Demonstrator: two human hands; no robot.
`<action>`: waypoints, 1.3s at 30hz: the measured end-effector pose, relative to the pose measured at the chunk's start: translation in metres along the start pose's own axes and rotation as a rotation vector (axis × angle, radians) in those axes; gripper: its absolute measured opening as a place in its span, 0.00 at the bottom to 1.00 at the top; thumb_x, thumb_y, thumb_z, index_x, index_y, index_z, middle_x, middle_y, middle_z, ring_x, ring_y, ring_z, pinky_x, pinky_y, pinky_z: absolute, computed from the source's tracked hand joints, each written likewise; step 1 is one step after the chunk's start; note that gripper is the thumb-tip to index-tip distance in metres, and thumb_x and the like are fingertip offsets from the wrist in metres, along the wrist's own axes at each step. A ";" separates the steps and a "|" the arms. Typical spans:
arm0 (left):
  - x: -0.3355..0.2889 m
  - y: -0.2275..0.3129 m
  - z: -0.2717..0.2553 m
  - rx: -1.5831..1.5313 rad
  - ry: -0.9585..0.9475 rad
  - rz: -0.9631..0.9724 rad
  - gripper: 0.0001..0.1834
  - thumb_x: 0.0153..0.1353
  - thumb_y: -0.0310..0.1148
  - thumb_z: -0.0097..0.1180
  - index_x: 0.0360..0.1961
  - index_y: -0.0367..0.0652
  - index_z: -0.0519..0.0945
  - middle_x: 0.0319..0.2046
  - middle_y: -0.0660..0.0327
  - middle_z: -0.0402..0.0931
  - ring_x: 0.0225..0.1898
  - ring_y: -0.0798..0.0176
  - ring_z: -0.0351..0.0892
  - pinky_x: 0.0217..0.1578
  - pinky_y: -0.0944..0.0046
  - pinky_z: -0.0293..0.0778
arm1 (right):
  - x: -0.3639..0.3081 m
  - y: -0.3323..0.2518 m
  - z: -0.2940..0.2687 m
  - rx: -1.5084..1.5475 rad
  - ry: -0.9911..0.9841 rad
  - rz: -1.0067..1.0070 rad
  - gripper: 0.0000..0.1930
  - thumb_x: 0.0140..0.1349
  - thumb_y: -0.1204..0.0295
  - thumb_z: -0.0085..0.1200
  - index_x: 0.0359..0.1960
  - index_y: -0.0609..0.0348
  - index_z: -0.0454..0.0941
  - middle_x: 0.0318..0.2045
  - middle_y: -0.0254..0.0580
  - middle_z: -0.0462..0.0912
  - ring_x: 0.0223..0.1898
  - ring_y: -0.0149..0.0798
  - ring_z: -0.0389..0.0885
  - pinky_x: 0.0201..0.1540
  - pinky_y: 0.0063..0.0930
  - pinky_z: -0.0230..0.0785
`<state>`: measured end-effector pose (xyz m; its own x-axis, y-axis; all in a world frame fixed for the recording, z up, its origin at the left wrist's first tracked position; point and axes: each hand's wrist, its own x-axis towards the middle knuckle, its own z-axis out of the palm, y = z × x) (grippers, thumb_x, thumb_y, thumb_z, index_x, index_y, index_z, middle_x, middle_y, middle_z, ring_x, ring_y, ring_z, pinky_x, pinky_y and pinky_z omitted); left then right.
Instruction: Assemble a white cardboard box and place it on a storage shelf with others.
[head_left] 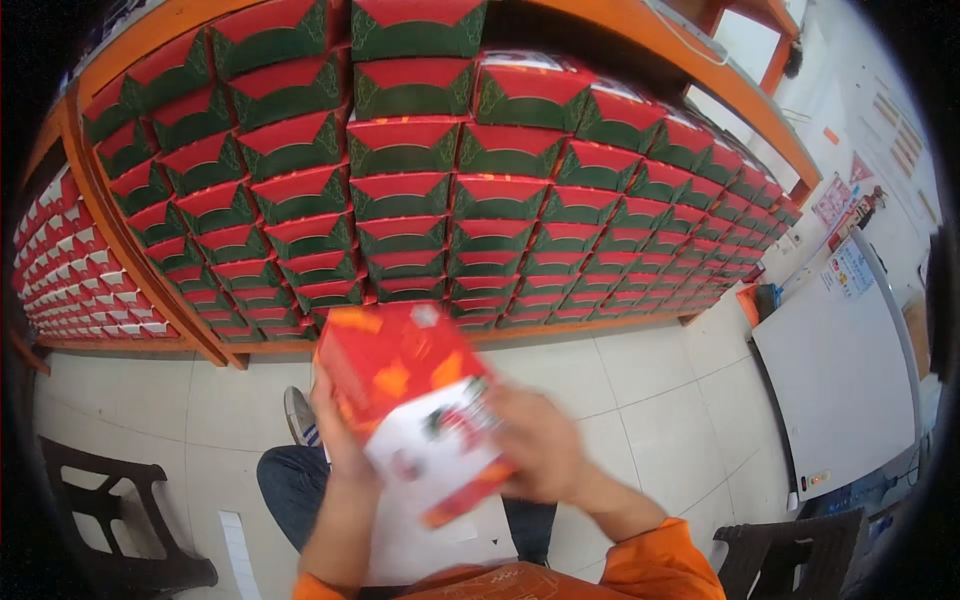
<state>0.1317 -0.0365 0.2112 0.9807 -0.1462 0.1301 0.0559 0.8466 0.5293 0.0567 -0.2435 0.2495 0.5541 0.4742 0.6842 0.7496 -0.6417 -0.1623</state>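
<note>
A red carton box [400, 365] with orange patches and a white printed panel is held up in front of me, tilted and blurred by motion. My left hand [343, 435] grips its left side, thumb along the edge. At its right side, my right hand [540, 440] is closed against the printed panel; blur hides the exact finger positions. Below the box, a flat white surface [445, 545] lies across my lap, partly covered by the box.
Ahead, an orange shelf [270, 345] holds stacked red and green boxes [400, 195]; more red and white boxes [90, 270] fill the bay at left. Dark plastic stools [120, 500] stand at both sides. A white refrigerator-like cabinet [845, 370] is at right, on the tiled floor [640, 385].
</note>
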 end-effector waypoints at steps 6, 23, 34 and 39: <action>0.123 0.018 0.141 1.460 -0.468 1.047 0.35 0.60 0.32 0.56 0.67 0.35 0.60 0.67 0.45 0.56 0.50 0.49 0.78 0.43 0.51 0.79 | 0.065 0.044 -0.137 -0.423 0.602 -0.106 0.39 0.42 0.71 0.73 0.59 0.56 0.67 0.58 0.52 0.71 0.60 0.51 0.70 0.60 0.44 0.66; 0.170 0.001 0.172 1.784 -0.467 1.075 0.31 0.55 0.29 0.57 0.61 0.35 0.67 0.60 0.45 0.66 0.55 0.40 0.74 0.49 0.47 0.76 | 0.214 0.172 -0.130 -0.635 0.234 0.186 0.35 0.55 0.70 0.57 0.65 0.67 0.60 0.61 0.67 0.62 0.54 0.65 0.75 0.56 0.47 0.73; -0.130 -0.143 -0.079 1.705 -0.196 -0.378 0.58 0.46 0.49 0.74 0.67 0.28 0.52 0.63 0.35 0.55 0.64 0.34 0.59 0.62 0.44 0.63 | 0.081 0.125 -0.066 -0.137 0.393 0.268 0.16 0.56 0.77 0.59 0.48 0.63 0.76 0.44 0.49 0.78 0.37 0.42 0.81 0.40 0.31 0.74; -0.149 -0.155 -0.098 1.641 -0.116 -0.249 0.52 0.45 0.46 0.73 0.63 0.28 0.58 0.55 0.40 0.64 0.57 0.38 0.65 0.57 0.46 0.66 | -0.038 0.105 0.016 0.042 0.206 0.646 0.09 0.56 0.77 0.60 0.40 0.63 0.79 0.34 0.42 0.82 0.30 0.36 0.80 0.37 0.27 0.71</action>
<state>-0.0045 -0.0957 0.0283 0.9562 -0.2845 -0.0691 -0.1190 -0.5933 0.7961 0.1196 -0.3195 0.1951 0.8184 -0.1239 0.5612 0.3066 -0.7318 -0.6087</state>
